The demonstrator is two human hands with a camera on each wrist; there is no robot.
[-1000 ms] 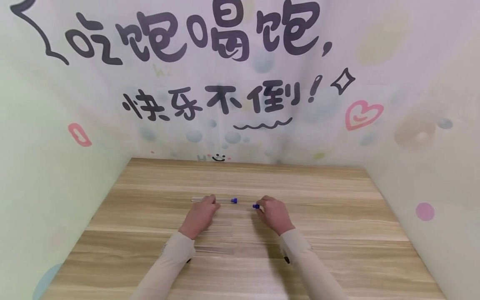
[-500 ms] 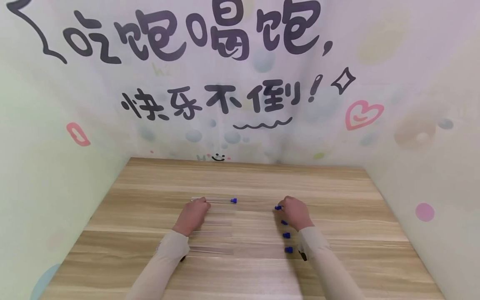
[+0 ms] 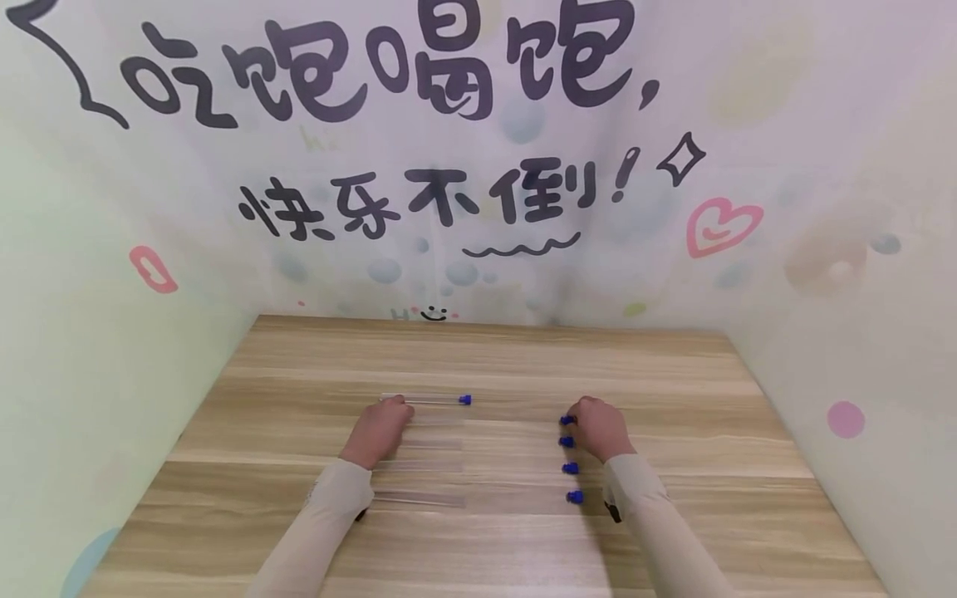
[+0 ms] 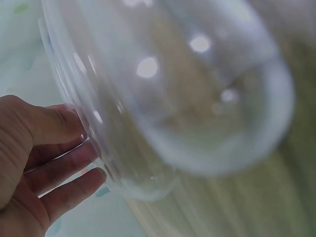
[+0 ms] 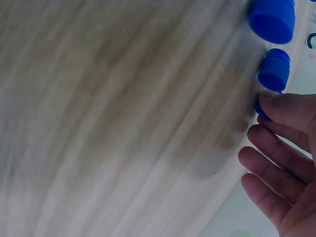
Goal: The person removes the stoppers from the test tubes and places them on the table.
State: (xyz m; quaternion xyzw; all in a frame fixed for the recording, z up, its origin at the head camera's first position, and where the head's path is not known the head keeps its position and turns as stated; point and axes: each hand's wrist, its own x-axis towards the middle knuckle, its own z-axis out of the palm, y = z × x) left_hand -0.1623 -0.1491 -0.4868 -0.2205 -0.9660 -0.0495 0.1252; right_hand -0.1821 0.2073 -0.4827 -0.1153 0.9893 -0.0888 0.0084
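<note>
In the head view, my left hand (image 3: pixel 377 430) is at the left end of a clear test tube (image 3: pixel 443 422) lying on the table. In the left wrist view, its thumb and fingers pinch a clear tube, partly hidden behind a nearer test tube (image 4: pixel 212 133). Over on the right, my right hand (image 3: pixel 601 429) pinches a small blue cap (image 3: pixel 566 420) at the far end of a column of caps. The right wrist view shows the thumb covering most of that cap. Beyond the left hand lies a test tube (image 3: pixel 434 399) with a blue cap (image 3: pixel 465 399) on its right end.
Several uncapped test tubes lie parallel nearer the person, the closest tube (image 3: pixel 422 500) partly behind the left sleeve. More blue caps line up on the right, including a middle cap (image 3: pixel 571 468) and a near cap (image 3: pixel 574 497). A printed wall sheet (image 3: pixel 478 282) borders the wooden table (image 3: pixel 493 548).
My right hand has carried the blue cap rightward, away from a tube's end, to the head of the cap column. My left hand has shifted left and slightly nearer.
</note>
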